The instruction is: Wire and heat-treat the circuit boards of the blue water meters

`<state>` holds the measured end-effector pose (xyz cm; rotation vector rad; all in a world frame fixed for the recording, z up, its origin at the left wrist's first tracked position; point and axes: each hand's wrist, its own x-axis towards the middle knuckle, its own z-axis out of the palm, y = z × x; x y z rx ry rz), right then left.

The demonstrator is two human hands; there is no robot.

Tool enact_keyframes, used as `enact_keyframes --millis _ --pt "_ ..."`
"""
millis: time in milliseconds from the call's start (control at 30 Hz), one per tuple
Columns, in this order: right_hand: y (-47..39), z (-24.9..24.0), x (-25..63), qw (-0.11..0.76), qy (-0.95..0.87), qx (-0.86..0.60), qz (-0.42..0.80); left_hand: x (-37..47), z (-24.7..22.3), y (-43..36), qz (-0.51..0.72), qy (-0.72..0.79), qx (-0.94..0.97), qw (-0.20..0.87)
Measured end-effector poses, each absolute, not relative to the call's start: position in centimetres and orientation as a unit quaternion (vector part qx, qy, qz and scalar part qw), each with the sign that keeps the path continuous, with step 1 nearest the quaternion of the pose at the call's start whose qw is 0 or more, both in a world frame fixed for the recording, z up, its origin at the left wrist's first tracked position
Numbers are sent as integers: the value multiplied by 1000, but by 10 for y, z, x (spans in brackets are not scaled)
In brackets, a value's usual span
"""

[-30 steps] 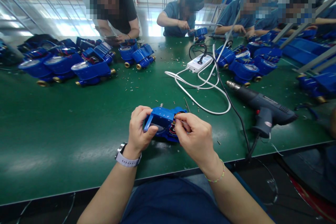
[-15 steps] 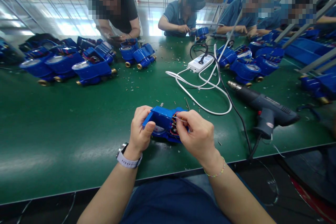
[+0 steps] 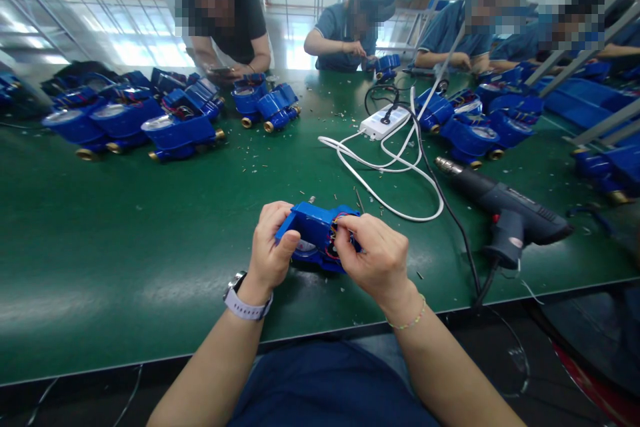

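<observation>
A blue water meter (image 3: 314, 223) sits before me at the front of the green table, its round dial partly hidden below the raised blue housing. My left hand (image 3: 273, 243) wraps round its left end, with the thumb on the near side. At the right end, coloured wires (image 3: 333, 233) show in an open compartment. There my right hand (image 3: 375, 250) pinches the wires between thumb and fingertips; which strand is held, I cannot make out.
A black heat gun (image 3: 507, 207) lies at right on the green table (image 3: 150, 247). Beyond my hands are a white power strip (image 3: 385, 121) and its looped cable. Several blue meters (image 3: 175, 133) stand left and right. Co-workers (image 3: 345, 33) sit opposite. Small scraps dot the table.
The fingers of my right hand have shifted slightly at the wires, and the light strand seen beside them earlier is now hidden. My left hand keeps its hold.
</observation>
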<state>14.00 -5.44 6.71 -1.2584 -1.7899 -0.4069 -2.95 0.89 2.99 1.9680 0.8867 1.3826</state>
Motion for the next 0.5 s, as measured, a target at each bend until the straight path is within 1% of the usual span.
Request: enact_keyframes --millis 200,500 --pt "-51 62 141 467 -719 -487 -167 -30 29 9 516 333 734 290" --pt "-50 62 135 505 -690 -505 -115 -30 29 10 526 319 732 294"
